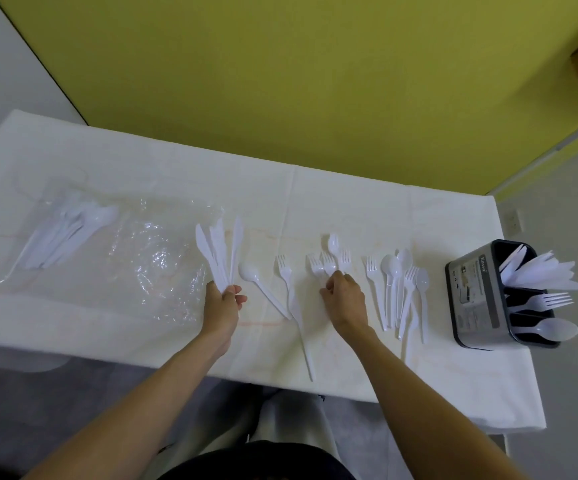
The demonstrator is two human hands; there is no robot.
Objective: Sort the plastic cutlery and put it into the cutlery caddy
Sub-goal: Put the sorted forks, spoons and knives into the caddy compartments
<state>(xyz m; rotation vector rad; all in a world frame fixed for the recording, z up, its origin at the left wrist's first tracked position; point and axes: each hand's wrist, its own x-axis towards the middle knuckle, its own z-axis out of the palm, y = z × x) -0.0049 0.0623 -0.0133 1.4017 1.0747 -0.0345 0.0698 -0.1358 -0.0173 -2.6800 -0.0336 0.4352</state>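
The left grip [221,306] clenches the handles of a fan of white plastic knives [216,252] over the white-covered desk [350,202]. The right grip [346,301] pinches a cluster of white plastic forks [325,265] lying on the desk. The grey cutlery caddy [471,299] stands at the desk's right end, with knives, forks and a spoon in separate compartments.
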